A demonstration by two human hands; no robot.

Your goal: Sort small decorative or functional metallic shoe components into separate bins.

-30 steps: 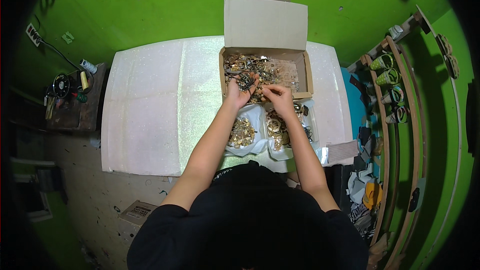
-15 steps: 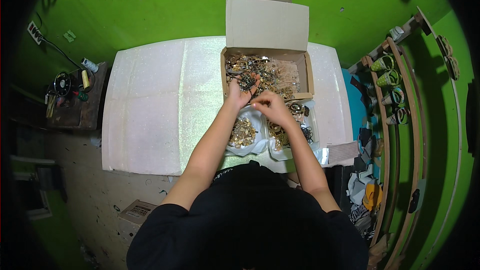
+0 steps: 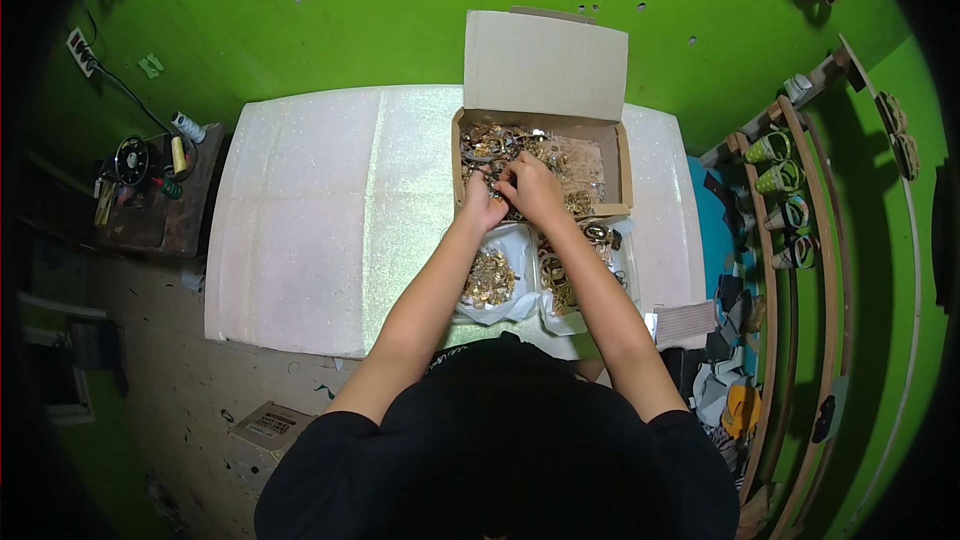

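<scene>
A cardboard box (image 3: 625, 168) with its lid up holds a heap of small gold and dark metal fittings (image 3: 515, 138), such as buckles and rings. Over its near left part, my left hand (image 3: 482, 206) is palm up and cupped around small dark metal pieces, partly hidden. My right hand (image 3: 538, 190) reaches in beside it, fingertips pinched together over the left palm; what they grip is too small to tell. In front of the box are a white-lined tray (image 3: 487, 314) of gold pieces and a second tray (image 3: 629, 250) of larger buckles and rings, partly covered by my right forearm.
A pale shiny cloth (image 3: 300, 230) covers the table. A striped flat piece (image 3: 686, 318) lies at its right edge, near fabric scraps (image 3: 740, 405) and a wooden rack (image 3: 835, 270) with sandals. At left, thread spools (image 3: 187, 127) stand on a dark small table (image 3: 175, 225).
My right hand has moved forward and left, from above the near trays to the left palm. The left fingers have curled in more. The whole view has shifted slightly.
</scene>
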